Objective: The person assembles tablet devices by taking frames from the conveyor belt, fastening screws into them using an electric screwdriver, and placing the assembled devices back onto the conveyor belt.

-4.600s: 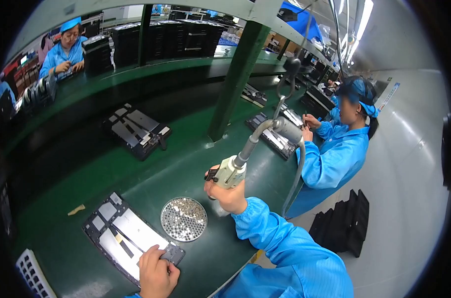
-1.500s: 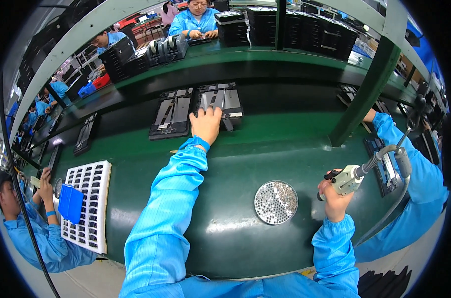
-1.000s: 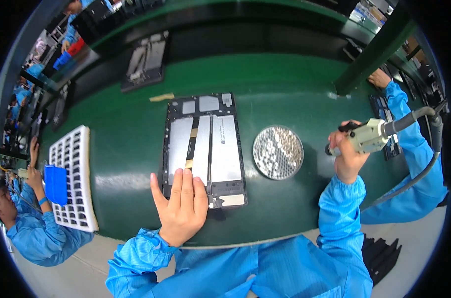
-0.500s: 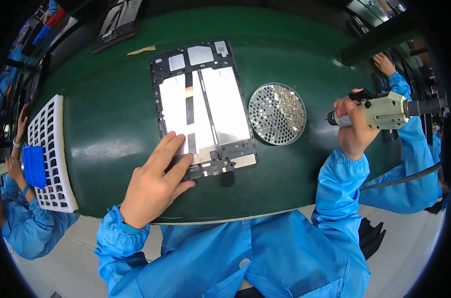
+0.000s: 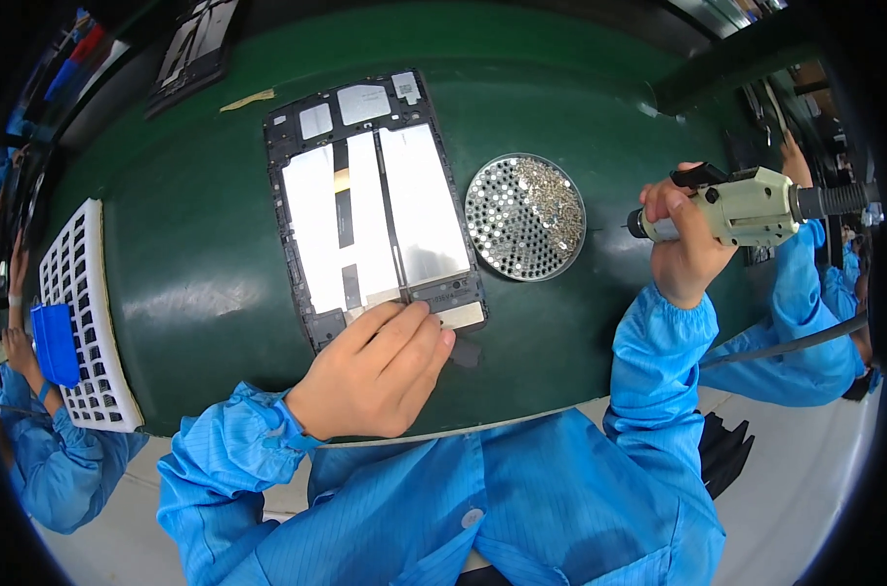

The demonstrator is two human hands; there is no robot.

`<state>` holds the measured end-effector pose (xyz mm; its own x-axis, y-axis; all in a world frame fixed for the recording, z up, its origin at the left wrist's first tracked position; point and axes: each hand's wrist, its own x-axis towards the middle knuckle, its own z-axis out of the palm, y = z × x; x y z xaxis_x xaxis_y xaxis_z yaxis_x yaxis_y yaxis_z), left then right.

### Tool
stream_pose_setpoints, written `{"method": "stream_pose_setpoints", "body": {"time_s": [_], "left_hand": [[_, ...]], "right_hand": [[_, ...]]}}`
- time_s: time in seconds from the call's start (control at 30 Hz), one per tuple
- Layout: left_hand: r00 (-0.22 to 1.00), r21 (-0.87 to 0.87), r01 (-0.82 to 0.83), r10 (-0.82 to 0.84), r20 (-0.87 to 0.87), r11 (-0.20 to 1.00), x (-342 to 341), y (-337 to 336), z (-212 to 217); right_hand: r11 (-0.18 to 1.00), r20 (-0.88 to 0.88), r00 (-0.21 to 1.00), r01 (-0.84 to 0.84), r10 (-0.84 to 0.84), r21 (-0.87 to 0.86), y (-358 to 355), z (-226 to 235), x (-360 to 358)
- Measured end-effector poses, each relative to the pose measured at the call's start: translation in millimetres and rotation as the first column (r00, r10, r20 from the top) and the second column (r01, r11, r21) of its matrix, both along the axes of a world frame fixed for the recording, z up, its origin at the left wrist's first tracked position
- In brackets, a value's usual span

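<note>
On the green bench in front of me lies an opened tablet (image 5: 424, 205), a black frame with bright silver panels, strips and flat cables inside. My left hand (image 5: 373, 376) rests over its lower end, fingers bent and drawn together at the edge. Whatever the fingertips pinch is hidden under them. A small dark flap (image 5: 469, 353) sticks out below that edge. Off to the right, my right hand (image 5: 690, 244) is wrapped round a cream electric screwdriver (image 5: 751, 208), its thin bit pointing left. Between tablet and screwdriver sits a round metal dish (image 5: 526, 217) of small screws, its plate full of holes.
At left stands a white foam tray (image 5: 97, 337) with rows of slots and a blue piece (image 5: 55, 344) against it. Another tablet frame (image 5: 194, 49) lies at the far left, near a yellowish strip (image 5: 248, 100). Co-workers' arms appear on both sides.
My left hand has slid right along the tablet's lower end, and its spread fingers have closed together. The view has shifted slightly; the screwdriver stays in my right hand.
</note>
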<state>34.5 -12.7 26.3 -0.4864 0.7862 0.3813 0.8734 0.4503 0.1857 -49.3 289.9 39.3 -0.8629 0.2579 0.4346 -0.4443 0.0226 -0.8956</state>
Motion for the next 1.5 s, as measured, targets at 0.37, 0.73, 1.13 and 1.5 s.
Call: {"method": "stream_pose_setpoints", "body": {"time_s": [0.37, 0.73, 1.13, 1.5], "left_hand": [[0.949, -0.05, -0.262, 0.248, -0.196, 0.964, 3, 29, -5], [0.998, -0.032, -0.069, 0.069, 0.009, 0.997, -21, 11, 6], [0.976, 0.074, -0.078, 0.061, 0.211, 0.994, -33, 1, -12], [0.963, 0.121, -0.1, 0.065, 0.263, 0.988, -38, 2, -18]], "right_hand": [[0.998, 0.019, 1.0, 0.017, -0.019, 0.061, -2, 1, 0], [0.989, -0.086, 0.987, -0.14, 0.137, -0.041, -14, 9, 8], [0.887, 0.05, 0.89, -0.445, 0.454, -0.124, -68, 9, 19], [0.894, 0.071, 0.892, -0.443, 0.447, -0.066, -73, 2, 14]]}}
